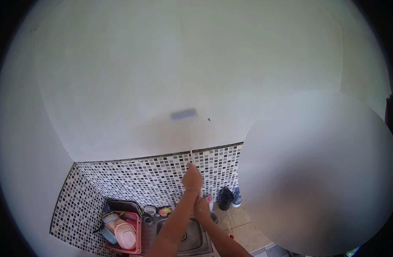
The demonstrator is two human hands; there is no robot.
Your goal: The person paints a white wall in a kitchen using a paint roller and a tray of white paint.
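Observation:
Both my hands are wrapped round the pole of a paint roller point(183, 114), whose pale blue-grey, blurred head lies at the white wall point(119, 85). My left hand point(192, 177) is the upper one, closed on the thin light pole in front of the mosaic tiles. Lower down and slightly to the right, my right hand point(202, 210) is closed near the pole's lower part, partly hidden by the left forearm. Beneath my arms, a steel sink point(192, 244) shows in part.
A black-and-white mosaic backsplash point(132, 180) runs below the wall. At left stands a red dish rack point(138, 235) with plastic containers. A black container point(226, 199) and a pink-topped bottle point(210, 202) stand on the tiled counter point(247, 235). A large blurred circle covers the right side.

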